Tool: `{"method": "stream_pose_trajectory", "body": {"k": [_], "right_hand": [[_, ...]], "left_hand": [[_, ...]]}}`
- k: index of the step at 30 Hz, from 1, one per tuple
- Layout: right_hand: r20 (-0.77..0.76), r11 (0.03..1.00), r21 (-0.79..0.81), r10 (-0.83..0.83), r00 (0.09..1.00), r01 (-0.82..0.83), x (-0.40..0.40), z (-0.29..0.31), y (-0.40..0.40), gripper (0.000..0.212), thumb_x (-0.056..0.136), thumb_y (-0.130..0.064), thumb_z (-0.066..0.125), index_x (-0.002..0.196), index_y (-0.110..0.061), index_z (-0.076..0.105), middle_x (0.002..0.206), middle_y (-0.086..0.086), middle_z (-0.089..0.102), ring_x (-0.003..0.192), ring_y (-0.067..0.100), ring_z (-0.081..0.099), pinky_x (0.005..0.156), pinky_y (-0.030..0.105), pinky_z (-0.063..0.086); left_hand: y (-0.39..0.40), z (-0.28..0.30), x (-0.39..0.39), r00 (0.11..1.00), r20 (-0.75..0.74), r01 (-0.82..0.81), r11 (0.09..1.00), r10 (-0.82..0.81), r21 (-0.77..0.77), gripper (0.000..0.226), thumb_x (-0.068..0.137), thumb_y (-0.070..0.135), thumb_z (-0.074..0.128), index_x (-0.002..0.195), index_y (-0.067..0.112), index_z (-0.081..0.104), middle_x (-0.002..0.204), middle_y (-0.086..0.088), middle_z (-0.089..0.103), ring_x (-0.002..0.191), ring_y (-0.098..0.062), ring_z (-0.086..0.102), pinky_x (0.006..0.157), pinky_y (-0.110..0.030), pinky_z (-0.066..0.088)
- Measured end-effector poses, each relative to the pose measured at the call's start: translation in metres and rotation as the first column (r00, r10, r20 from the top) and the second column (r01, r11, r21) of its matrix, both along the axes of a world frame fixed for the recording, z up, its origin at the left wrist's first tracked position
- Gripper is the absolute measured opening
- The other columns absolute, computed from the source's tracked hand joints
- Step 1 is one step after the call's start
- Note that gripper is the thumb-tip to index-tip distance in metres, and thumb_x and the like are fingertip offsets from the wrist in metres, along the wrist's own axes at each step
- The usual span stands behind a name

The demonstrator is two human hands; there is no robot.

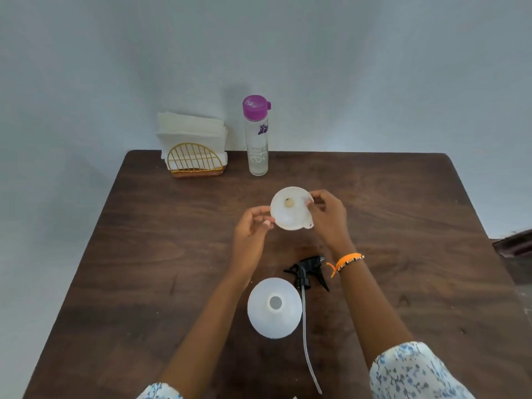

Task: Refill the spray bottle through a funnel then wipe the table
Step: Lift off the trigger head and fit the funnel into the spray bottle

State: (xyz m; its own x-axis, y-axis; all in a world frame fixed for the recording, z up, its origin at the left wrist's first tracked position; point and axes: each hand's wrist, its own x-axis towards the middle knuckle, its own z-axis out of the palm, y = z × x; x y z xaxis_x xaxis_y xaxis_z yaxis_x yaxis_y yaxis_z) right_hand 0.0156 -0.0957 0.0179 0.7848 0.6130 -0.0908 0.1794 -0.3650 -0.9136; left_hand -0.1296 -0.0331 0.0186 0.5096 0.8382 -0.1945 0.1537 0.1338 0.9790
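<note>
Both hands, left (pixel 253 226) and right (pixel 325 217), grip white funnel (pixel 289 210); spray bottle (pixel 275 308) open, trigger head (pixel 306 272) off; filling, wiping remain.

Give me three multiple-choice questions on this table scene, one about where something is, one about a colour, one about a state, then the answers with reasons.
1. Where does the sprayer head lie?
A. on the table, right of the spray bottle
B. in the napkin holder
C. screwed on the bottle

2. What colour is the water bottle's cap?
A. green
B. purple
C. black

3. What is the state of the funnel?
A. seated in the bottle neck
B. lying flat on the table
C. held in both hands

Answers:
1 A, it lies beside the open-necked bottle.
2 B, the cap is plainly purple.
3 C, left hand and right hand hold its rim above the table.
</note>
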Motion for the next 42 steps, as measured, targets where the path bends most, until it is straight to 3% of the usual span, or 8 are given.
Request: {"method": "stream_pose_trajectory", "body": {"k": [4,8,13,25,32,36,39,42], "right_hand": [[0.028,0.999,0.036,-0.008,1.000,0.007,-0.027,0.023,-0.032,0.014,0.094,-0.010,0.050,0.084,-0.011,0.059,0.081,0.002,0.059,0.074,0.014,0.050,0.050,0.008,0.037],[-0.007,0.996,0.090,-0.025,1.000,0.026,-0.050,0.045,-0.059,0.016,0.093,-0.009,0.049,0.096,-0.012,0.065,0.093,0.001,0.067,0.086,0.016,0.060,0.064,0.025,0.047],[-0.144,0.984,0.180,0.011,0.989,0.015,-0.075,0.064,-0.086,0.023,0.092,-0.007,0.050,0.103,-0.019,0.066,0.098,-0.007,0.068,0.086,0.008,0.061,0.050,0.013,0.046],[-0.189,0.993,0.109,0.065,0.980,-0.045,-0.093,0.070,-0.104,0.025,0.093,-0.004,0.049,0.105,-0.013,0.069,0.104,0.005,0.069,0.086,0.014,0.059,0.052,0.015,0.043],[0.041,0.994,-0.023,0.109,0.993,-0.108,-0.096,0.069,-0.097,0.029,0.091,-0.002,0.049,0.111,-0.010,0.069,0.112,0.004,0.069,0.103,0.017,0.061,0.073,0.020,0.048],[0.228,0.987,-0.087,0.151,0.962,-0.135,-0.101,0.068,-0.095,0.028,0.090,-0.003,0.050,0.112,-0.008,0.068,0.114,0.006,0.068,0.093,0.013,0.057,0.064,0.002,0.042],[0.329,0.980,-0.134,0.184,0.926,-0.147,-0.110,0.067,-0.093,0.029,0.091,-0.005,0.050,0.116,-0.006,0.066,0.117,0.008,0.067,0.101,0.020,0.061,0.080,0.021,0.051],[0.390,0.974,-0.169,0.208,0.897,-0.152,-0.114,0.067,-0.091,0.030,0.092,-0.008,0.051,0.119,-0.007,0.064,0.118,0.009,0.066,0.105,0.023,0.062,0.090,0.034,0.052]], "left_hand": [[-0.024,0.018,-0.039,0.998,0.064,0.027,1.000,-0.028,0.013,0.021,0.097,0.009,0.046,0.105,0.020,0.061,0.096,-0.002,0.068,0.086,-0.008,0.066,0.080,-0.018,0.051],[-0.048,0.022,-0.073,0.984,0.140,0.109,0.994,-0.108,0.000,0.022,0.097,0.023,0.046,0.109,0.015,0.062,0.102,-0.006,0.069,0.098,-0.016,0.066,0.090,-0.025,0.050],[-0.069,0.009,-0.096,0.973,0.175,0.152,0.988,-0.149,-0.006,0.017,0.090,0.022,0.057,0.104,0.020,0.066,0.107,0.007,0.070,0.104,-0.007,0.063,0.081,-0.014,0.048],[-0.076,-0.007,-0.098,0.975,0.116,0.183,0.981,-0.189,0.055,0.036,0.075,0.006,0.076,0.102,0.026,0.067,0.104,0.016,0.070,0.101,0.002,0.063,0.076,-0.009,0.046],[-0.073,-0.008,-0.096,0.979,0.059,0.186,0.972,-0.196,0.146,0.037,0.076,0.008,0.075,0.088,0.042,0.068,0.089,0.035,0.067,0.091,0.013,0.061,0.069,-0.002,0.044],[-0.073,-0.012,-0.095,0.981,0.080,0.167,0.977,-0.178,0.132,0.036,0.075,0.011,0.076,0.088,0.044,0.069,0.094,0.026,0.070,0.097,0.000,0.065,0.073,-0.009,0.049],[-0.072,-0.014,-0.093,0.982,0.074,0.163,0.976,-0.175,0.142,0.037,0.076,0.012,0.075,0.096,0.042,0.067,0.102,0.023,0.068,0.104,-0.007,0.064,0.084,-0.020,0.051],[-0.071,-0.015,-0.093,0.981,0.078,0.164,0.975,-0.177,0.149,0.040,0.075,0.009,0.076,0.095,0.043,0.066,0.097,0.027,0.069,0.101,-0.002,0.064,0.082,-0.014,0.050]]}}
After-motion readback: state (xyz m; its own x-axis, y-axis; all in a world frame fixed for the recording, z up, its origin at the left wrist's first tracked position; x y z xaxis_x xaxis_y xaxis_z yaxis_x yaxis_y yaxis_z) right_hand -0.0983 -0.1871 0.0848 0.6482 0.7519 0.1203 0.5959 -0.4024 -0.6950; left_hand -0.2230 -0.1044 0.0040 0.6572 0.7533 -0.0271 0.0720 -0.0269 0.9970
